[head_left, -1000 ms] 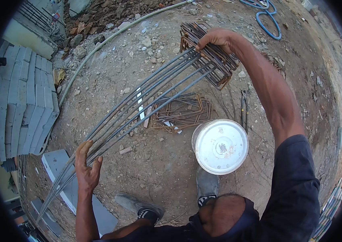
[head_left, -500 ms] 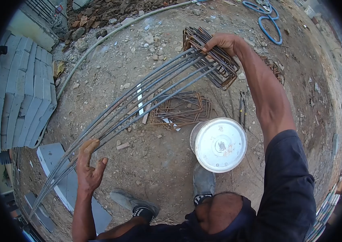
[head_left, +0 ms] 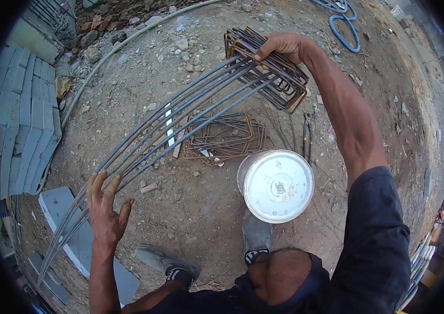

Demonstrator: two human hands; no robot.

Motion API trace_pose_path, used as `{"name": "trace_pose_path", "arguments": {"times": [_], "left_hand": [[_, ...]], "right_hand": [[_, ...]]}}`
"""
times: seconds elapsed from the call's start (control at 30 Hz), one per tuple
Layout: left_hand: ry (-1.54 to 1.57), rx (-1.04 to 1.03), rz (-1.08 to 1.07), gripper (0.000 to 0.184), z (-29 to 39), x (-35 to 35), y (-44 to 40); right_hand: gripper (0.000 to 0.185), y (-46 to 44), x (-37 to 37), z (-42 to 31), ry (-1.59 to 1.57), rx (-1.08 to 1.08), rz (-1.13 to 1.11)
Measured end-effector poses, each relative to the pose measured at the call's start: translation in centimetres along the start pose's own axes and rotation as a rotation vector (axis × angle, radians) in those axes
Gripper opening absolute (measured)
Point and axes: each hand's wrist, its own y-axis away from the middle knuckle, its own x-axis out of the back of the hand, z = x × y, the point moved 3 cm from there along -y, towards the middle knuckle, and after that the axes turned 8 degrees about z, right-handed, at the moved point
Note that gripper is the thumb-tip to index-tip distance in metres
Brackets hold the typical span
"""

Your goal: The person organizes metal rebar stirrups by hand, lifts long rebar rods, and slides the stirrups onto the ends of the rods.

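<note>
My right hand [head_left: 284, 48] is closed round a bundle of rusty rectangular stirrups [head_left: 269, 70] at the upper middle. Long steel bars [head_left: 180, 110] run from inside these stirrups down to the lower left. Against the bars near their lower part is my left hand [head_left: 107, 204], its fingers apart and the thumb out, not wrapped round them. More bent stirrups [head_left: 227, 137] lie on the ground under the bars. A round bucket with a white lid [head_left: 278, 186] stands in front of me, and pliers [head_left: 307, 138] lie just behind it.
Grey blocks [head_left: 20, 125] are stacked at the left. Grey boards [head_left: 83, 235] lie at the lower left. A pale hose [head_left: 114, 49] curves across the upper left, and a blue hose [head_left: 343, 26] lies at the top right. A small wood piece [head_left: 148, 187] is on the ground.
The fingers of my left hand have spread apart and moved slightly left. My right hand still holds the stirrups. The whole view has shifted a little.
</note>
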Motion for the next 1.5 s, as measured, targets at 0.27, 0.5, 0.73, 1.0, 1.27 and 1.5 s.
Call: {"name": "trace_pose_path", "arguments": {"times": [0.27, 0.5, 0.73, 1.0, 1.27, 1.5], "left_hand": [[-0.074, 0.017, -0.042, 0.073, -1.1, -2.0, -0.4], [-0.007, -0.042, 0.037, 0.068, -0.5, -1.8, -0.3], [0.915, 0.204, -0.331, 0.051, 7.6, -2.0, -6.0], [1.422, 0.522, -0.350, 0.063, 19.9, -11.3, -16.9], [1.610, 0.737, -0.153, 0.036, 23.6, -15.0, -20.3], [1.741, 0.973, -0.218, 0.019, 24.2, -13.5, -20.7]], "right_hand": [[0.029, -0.8, -3.8, 0.6, -0.082, -0.027, -0.023], [0.023, -0.4, -5.7, 0.2, -0.206, -0.054, 0.052], [0.019, -1.1, -5.8, 1.1, -0.219, -0.058, 0.059], [0.024, -1.0, -5.8, 1.9, -0.290, -0.015, 0.059], [0.024, -1.5, -5.6, 2.0, -0.393, 0.061, 0.009], [0.024, -0.8, -6.1, 2.1, -0.346, 0.057, 0.117]]}}
